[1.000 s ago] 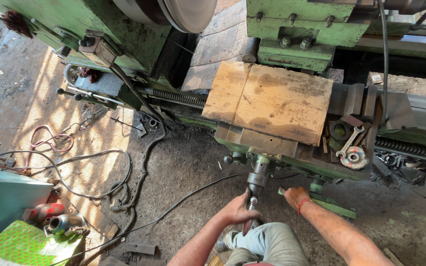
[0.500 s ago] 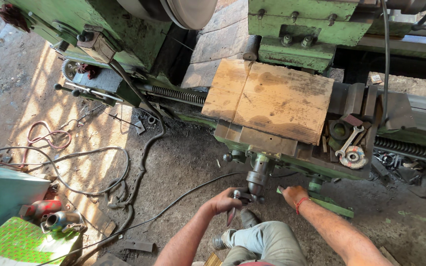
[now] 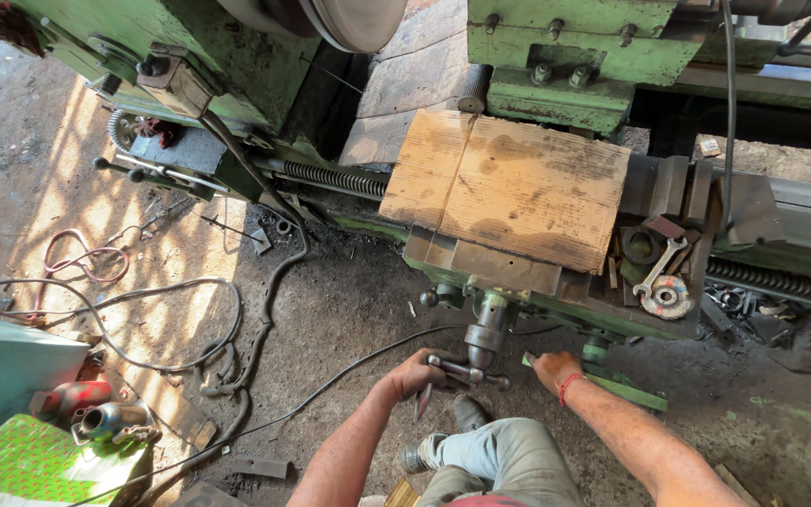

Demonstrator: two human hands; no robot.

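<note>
Hands working apart: left hand is gripping the lathe's crank handle at lower centre for leverage; right hand is clasping a green lever, bracing.

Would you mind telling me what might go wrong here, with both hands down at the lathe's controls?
1. The left hand grips the crank handle close to the right hand on the green lever; a slip could knock knuckles together.
2. The wrench lies loose on the carriage beside the wooden board; vibration might shake it off towards the feet.
3. Cables trail across the floor nearby, a likely trip hazard.
</note>
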